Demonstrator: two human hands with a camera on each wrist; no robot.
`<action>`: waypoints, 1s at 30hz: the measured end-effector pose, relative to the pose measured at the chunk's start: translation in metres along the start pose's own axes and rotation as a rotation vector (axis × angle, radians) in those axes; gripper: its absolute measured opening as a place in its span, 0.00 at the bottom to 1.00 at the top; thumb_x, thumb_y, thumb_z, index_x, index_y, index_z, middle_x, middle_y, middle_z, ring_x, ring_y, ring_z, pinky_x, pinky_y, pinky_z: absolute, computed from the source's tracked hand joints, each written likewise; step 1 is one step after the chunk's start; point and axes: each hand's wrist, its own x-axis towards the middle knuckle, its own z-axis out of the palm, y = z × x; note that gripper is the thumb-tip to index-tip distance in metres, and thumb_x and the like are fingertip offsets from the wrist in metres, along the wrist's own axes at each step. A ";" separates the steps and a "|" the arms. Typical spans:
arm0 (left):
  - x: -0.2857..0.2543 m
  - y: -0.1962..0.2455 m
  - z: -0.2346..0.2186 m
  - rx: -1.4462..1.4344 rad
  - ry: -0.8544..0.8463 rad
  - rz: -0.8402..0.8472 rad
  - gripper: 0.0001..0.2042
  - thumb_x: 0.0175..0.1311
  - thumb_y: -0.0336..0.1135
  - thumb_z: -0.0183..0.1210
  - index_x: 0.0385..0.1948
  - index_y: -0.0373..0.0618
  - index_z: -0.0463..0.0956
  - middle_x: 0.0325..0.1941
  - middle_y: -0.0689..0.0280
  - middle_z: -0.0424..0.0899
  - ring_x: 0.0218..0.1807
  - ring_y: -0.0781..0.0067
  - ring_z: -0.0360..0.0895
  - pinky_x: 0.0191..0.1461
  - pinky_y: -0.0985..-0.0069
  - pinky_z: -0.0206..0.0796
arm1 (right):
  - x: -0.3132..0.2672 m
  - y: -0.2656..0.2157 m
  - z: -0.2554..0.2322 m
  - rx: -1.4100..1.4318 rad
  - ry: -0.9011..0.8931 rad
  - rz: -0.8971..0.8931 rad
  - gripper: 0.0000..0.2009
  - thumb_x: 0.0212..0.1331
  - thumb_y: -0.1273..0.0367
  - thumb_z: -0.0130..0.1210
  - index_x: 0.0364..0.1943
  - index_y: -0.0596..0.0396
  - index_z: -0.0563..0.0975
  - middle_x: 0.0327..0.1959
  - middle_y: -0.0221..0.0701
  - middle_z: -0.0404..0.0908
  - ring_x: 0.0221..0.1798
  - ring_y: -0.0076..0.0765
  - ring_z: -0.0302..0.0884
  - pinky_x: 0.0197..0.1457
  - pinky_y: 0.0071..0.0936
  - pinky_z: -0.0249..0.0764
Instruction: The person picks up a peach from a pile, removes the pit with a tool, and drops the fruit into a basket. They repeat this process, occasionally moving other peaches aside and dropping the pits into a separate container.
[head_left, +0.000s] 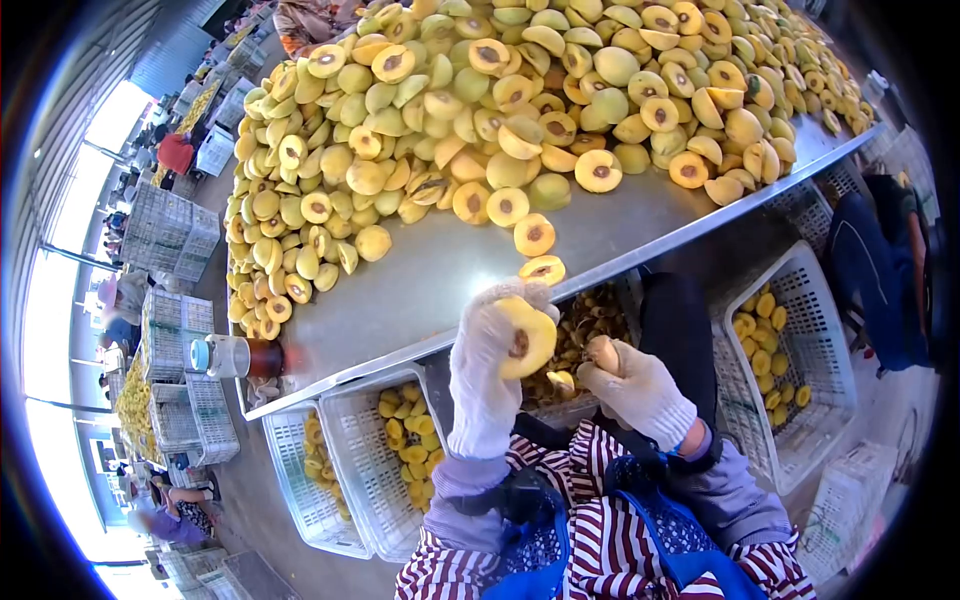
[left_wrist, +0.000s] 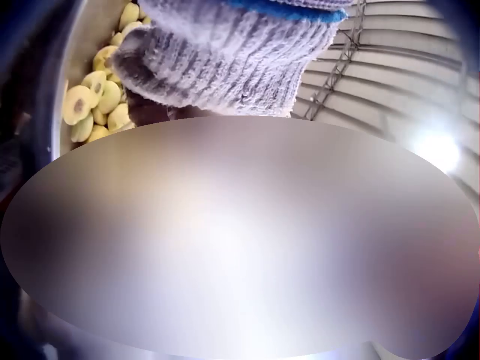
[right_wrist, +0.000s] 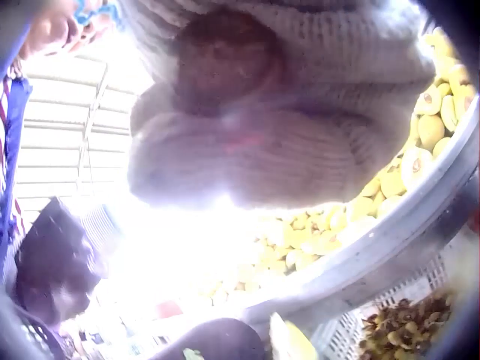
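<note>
In the head view my gloved left hand [head_left: 484, 368] holds up a yellow halved fruit [head_left: 534, 345], its cut face with a brown centre showing. My gloved right hand [head_left: 645, 396] is curled round a tan, rounded object [head_left: 603, 353] to the right of that fruit; the two hands are apart. The left wrist view shows knitted glove fabric [left_wrist: 225, 64] above a large blurred area that hides the fingers. In the right wrist view the glove [right_wrist: 255, 157] surrounds a dark round end [right_wrist: 229, 64] of the held object.
Halved fruits [head_left: 450, 120] are heaped on the metal table [head_left: 380, 310], whose raised edge faces me. Below stand white crates [head_left: 345, 440] of fruit halves, a crate [head_left: 830, 400] at the right and a bin of brown scraps [head_left: 598, 310]. A jar [head_left: 228, 356] lies at the table's left.
</note>
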 end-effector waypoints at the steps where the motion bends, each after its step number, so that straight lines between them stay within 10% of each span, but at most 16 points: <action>1: 0.001 -0.003 -0.004 -0.039 0.000 -0.031 0.32 0.68 0.62 0.53 0.60 0.41 0.68 0.51 0.53 0.82 0.47 0.62 0.83 0.46 0.70 0.79 | -0.006 -0.010 -0.002 0.091 -0.047 0.031 0.17 0.62 0.57 0.56 0.47 0.52 0.77 0.30 0.39 0.81 0.30 0.39 0.80 0.39 0.30 0.76; 12: -0.029 -0.004 0.026 -0.007 -0.024 -0.060 0.33 0.72 0.62 0.47 0.60 0.36 0.69 0.56 0.53 0.80 0.50 0.65 0.81 0.53 0.71 0.75 | -0.028 -0.018 0.007 0.105 -0.160 -0.140 0.19 0.62 0.55 0.60 0.48 0.55 0.78 0.35 0.38 0.84 0.38 0.35 0.83 0.45 0.32 0.76; 18: -0.028 0.005 0.023 -0.076 -0.144 -0.175 0.32 0.72 0.58 0.49 0.64 0.37 0.66 0.60 0.52 0.77 0.55 0.65 0.79 0.56 0.69 0.75 | -0.034 -0.036 -0.004 0.272 -0.382 0.085 0.13 0.66 0.61 0.58 0.46 0.55 0.78 0.28 0.26 0.81 0.26 0.20 0.75 0.31 0.22 0.72; 26: -0.028 -0.006 0.002 0.007 -0.251 -0.270 0.36 0.65 0.49 0.64 0.68 0.40 0.60 0.61 0.53 0.75 0.59 0.61 0.76 0.65 0.64 0.69 | -0.040 -0.050 -0.023 0.577 -0.172 0.082 0.13 0.67 0.64 0.59 0.49 0.55 0.76 0.24 0.21 0.76 0.18 0.12 0.69 0.20 0.13 0.63; 30: -0.029 -0.021 0.005 -0.428 -0.164 -0.203 0.31 0.62 0.46 0.66 0.62 0.41 0.65 0.60 0.52 0.76 0.60 0.54 0.76 0.66 0.60 0.69 | -0.038 -0.038 -0.012 0.515 -0.225 0.081 0.14 0.66 0.63 0.59 0.51 0.54 0.77 0.24 0.20 0.76 0.20 0.12 0.68 0.23 0.14 0.64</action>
